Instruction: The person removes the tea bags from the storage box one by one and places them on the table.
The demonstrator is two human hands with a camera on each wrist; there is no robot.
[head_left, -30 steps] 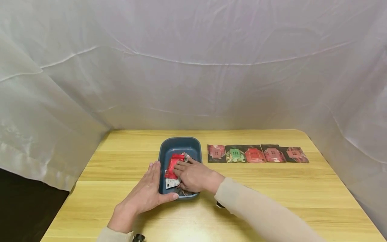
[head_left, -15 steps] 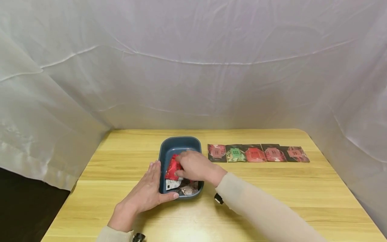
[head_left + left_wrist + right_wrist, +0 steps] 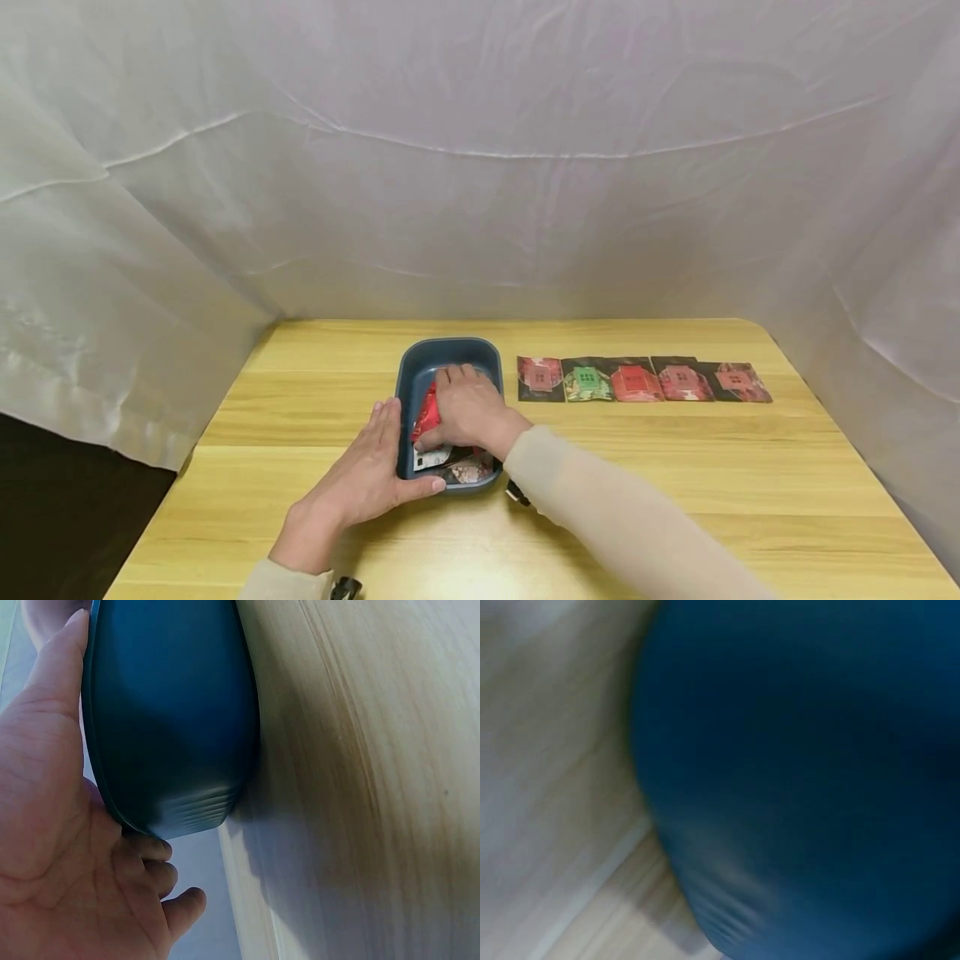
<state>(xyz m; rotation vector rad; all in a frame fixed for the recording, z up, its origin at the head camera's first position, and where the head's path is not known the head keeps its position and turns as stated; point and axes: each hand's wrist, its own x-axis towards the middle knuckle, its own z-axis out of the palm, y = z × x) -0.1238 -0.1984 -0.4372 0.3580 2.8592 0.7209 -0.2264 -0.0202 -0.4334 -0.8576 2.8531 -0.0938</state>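
Note:
A dark blue rectangular bin (image 3: 406,367) stands on the table with small flat packets inside. My left hand (image 3: 358,467) lies along its left side, fingers straight and thumb over the near rim; the left wrist view shows this hand (image 3: 75,847) against the bin's outer wall (image 3: 172,712). My right hand (image 3: 468,408) is down inside the bin, over a shiny red packet (image 3: 426,417), thumb at its near end. Its fingertips are hidden, so I cannot tell whether they pinch the packet. A white packet (image 3: 429,457) and a dark patterned packet (image 3: 470,471) lie nearer me.
To the right of the bin, several dark packets with red, green and pink labels lie in a row, the green one (image 3: 588,380) among them. The wooden table (image 3: 637,467) is backed by a pale hanging cloth (image 3: 480,208). Only the bin's wall (image 3: 780,765) and tabletop show in the right wrist view.
My right hand has shifted within the bin, now reaching farther toward its far end and covering more of the red packet's right side. The left hand and the row of packets stay put.

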